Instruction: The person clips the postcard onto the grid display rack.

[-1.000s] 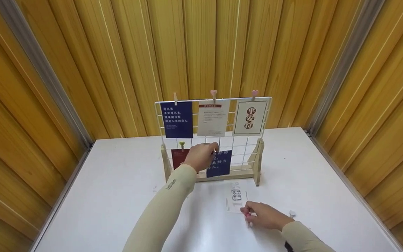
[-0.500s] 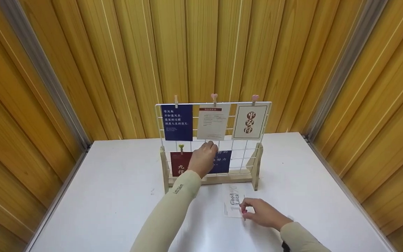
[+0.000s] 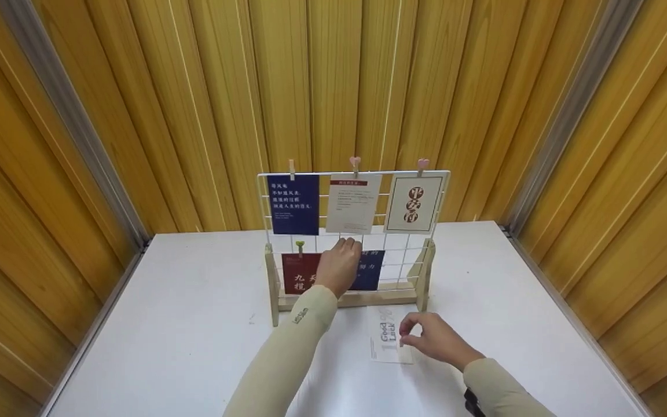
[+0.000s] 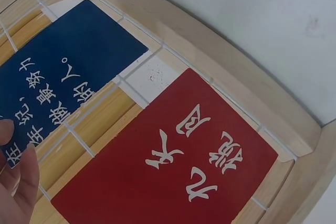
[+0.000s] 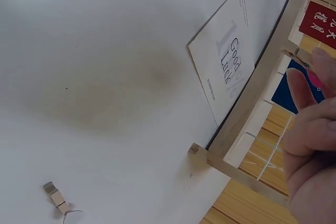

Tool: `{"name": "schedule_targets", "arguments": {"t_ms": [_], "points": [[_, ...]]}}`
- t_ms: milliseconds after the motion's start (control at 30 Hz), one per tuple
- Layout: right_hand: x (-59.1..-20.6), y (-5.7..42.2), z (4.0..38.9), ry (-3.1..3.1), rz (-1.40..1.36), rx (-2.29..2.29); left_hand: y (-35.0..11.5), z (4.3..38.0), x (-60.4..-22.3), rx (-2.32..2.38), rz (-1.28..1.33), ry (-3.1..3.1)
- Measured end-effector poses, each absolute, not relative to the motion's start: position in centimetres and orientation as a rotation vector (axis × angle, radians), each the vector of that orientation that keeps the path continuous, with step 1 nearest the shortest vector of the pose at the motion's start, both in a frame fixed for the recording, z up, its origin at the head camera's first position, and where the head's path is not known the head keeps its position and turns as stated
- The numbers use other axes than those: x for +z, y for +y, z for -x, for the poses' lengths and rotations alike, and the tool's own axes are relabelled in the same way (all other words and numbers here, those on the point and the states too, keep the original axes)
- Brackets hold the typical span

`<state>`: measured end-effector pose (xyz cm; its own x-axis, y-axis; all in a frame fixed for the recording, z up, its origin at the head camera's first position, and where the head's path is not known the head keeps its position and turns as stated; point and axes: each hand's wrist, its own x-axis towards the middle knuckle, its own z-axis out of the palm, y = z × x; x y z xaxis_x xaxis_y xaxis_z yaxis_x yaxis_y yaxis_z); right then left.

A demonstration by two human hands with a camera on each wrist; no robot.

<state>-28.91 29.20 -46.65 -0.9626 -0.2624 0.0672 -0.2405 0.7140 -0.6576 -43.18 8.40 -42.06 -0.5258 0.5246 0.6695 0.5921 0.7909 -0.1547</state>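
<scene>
At the lower middle of the white wire grid, my left hand pinches the upper edge of a blue card with white characters. The card lies against the wires. Beside it hangs a red card, held by a green heart clothespin. My right hand is lower, in front of the rack, pinching a small wooden clothespin with a pink heart. Beneath that hand, a white "Good Luck" card lies on the table.
Along the grid's top, clothespins hold a blue card, a white text card and a white card with red round characters. A wooden base supports the grid on the white table. Another clothespin lies on the table.
My left hand has shifted slightly right, and the blue card sits higher and straighter on the grid. My right hand has risen toward the rack with the clothespin.
</scene>
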Motion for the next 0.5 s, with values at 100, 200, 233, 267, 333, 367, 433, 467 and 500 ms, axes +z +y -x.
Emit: {"name": "schedule_targets", "arguments": {"t_ms": [100, 200, 233, 267, 333, 367, 433, 467, 500], "points": [[-46.2, 28.9, 29.3, 2.926, 0.412, -1.102, 8.3, 43.1, -42.1, -0.093, 0.812, -2.245], [-45.6, 28.5, 29.8, 3.0, 0.385, -1.11, 8.3, 43.1, -42.1, -0.078, 0.811, -2.25], [-45.3, 28.4, 30.0, 3.029, 0.378, -1.114, 8.3, 43.1, -42.1, -0.078, 0.812, -2.252], [-45.1, 28.3, 30.2, 3.061, 0.374, -1.124, 8.4, 43.1, -42.1, -0.079, 0.812, -2.256], [-44.5, 28.0, 30.7, 3.116, 0.367, -1.149, 8.4, 43.2, -42.1, -0.081, 0.814, -2.262], [-44.2, 27.9, 30.9, 3.147, 0.372, -1.155, 8.5, 43.2, -42.1, -0.084, 0.815, -2.264], [-43.6, 27.6, 31.4, 3.203, 0.382, -1.167, 8.5, 43.3, -42.2, -0.092, 0.816, -2.266], [-43.3, 27.5, 31.7, 3.234, 0.389, -1.169, 8.5, 43.3, -42.2, -0.097, 0.818, -2.265], [-43.0, 27.4, 31.9, 3.261, 0.392, -1.166, 8.5, 43.3, -42.2, -0.1, 0.82, -2.261]]}}
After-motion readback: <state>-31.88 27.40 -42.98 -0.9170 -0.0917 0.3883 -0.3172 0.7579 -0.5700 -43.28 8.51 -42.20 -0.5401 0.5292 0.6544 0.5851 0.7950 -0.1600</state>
